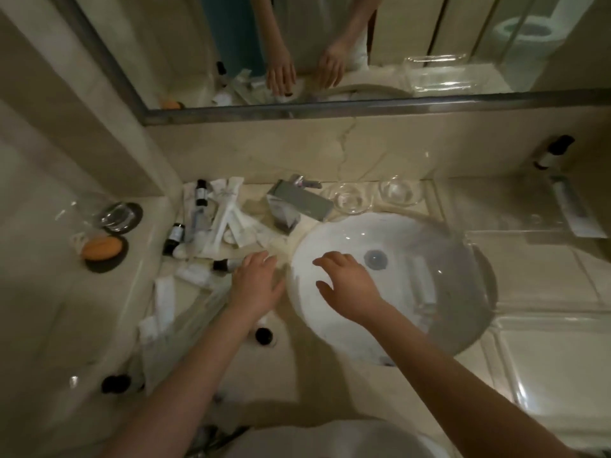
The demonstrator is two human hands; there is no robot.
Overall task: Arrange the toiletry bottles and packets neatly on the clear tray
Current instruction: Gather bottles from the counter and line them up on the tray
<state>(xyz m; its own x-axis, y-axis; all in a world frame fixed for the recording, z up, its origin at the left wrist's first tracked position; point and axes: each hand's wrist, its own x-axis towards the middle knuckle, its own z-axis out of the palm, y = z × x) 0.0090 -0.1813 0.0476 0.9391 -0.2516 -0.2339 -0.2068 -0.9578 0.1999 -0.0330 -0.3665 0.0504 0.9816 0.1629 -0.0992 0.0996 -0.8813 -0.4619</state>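
Both hands were spread and empty, the left hand (256, 285) flat beside the scattered packets (228, 219) lying mostly lengthwise toward the mirror (330, 44), the right hand (347, 285) over the sink (429, 325).

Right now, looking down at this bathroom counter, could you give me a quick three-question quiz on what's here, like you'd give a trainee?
1. True or false: the right hand is over the white sink.
2. Which side of the sink holds the scattered packets and dark-capped bottles: A) the left, B) the right?
3. Fill in: the orange soap rests on a dark ____.

Key:
1. True; it hovers open, holding nothing.
2. A; the left hand reaches there, also empty. Clear trays lie to the right.
3. Dish.
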